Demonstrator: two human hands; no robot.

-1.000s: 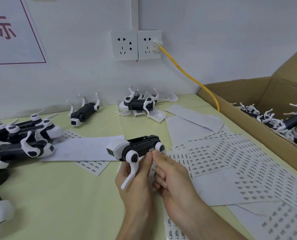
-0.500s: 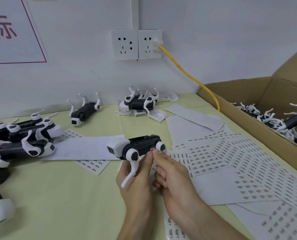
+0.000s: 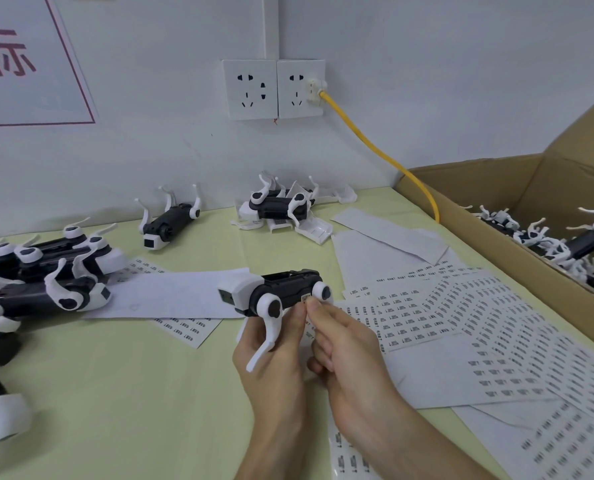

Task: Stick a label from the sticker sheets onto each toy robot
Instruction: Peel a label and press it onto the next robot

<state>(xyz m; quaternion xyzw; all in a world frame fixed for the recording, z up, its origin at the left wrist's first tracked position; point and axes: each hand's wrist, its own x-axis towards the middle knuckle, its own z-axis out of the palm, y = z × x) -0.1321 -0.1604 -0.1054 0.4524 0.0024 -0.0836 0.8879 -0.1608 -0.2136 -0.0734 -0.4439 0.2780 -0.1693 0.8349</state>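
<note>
Left hand (image 3: 271,368) grips the black-and-white toy robot (image 3: 285,292) from beneath, lifted above the table. Right hand (image 3: 347,351) pinches a small label (image 3: 305,298) against its flank by the rear hip. It is best pressed flat and square, rubbing outward. Sticker sheets (image 3: 462,323) lie just beyond.

Robots (image 3: 42,278) lie left on the desk (image 3: 133,393), sheets (image 3: 479,323) right, the box (image 3: 496,247) beyond them.
</note>
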